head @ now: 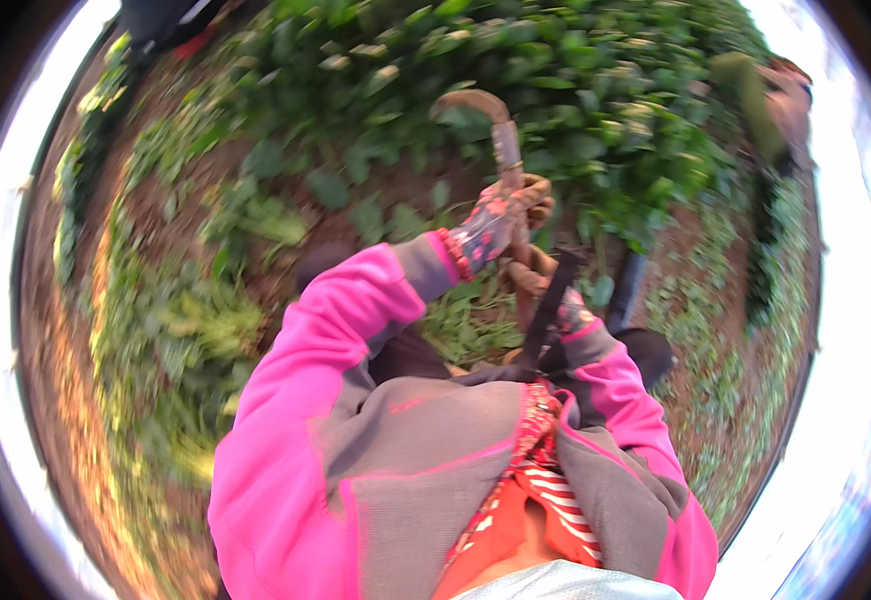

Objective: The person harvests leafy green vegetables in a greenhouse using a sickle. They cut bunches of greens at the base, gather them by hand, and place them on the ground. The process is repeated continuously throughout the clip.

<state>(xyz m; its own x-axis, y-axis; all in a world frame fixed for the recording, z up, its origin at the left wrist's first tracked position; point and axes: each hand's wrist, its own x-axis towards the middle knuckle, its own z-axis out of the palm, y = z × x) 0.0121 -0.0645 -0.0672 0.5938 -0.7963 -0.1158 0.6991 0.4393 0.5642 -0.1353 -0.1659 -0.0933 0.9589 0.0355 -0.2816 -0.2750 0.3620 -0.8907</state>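
A hooked, sickle-like hand tool (506,146) stands roughly upright before me, its curved brown end pointing left over the leafy plants. My left hand (506,214), in a floral glove with brown fingers, grips it at mid-length. Lower down, the gloved fingers of my right hand (536,274) are closed around the same shaft. A black strap (555,300) crosses in front of my right hand, hiding part of it; whether I hold the strap too, I cannot tell. Cut greens (469,330) lie on the ground beneath my hands.
Dense leafy plants (585,82) grow ahead. Bunches of pulled greens (206,322) lie to my left on brown soil. By my right knee is a dark, tube-like thing (626,289). Another person (743,101) is at the far right, and dark clothing (161,22) shows upper left.
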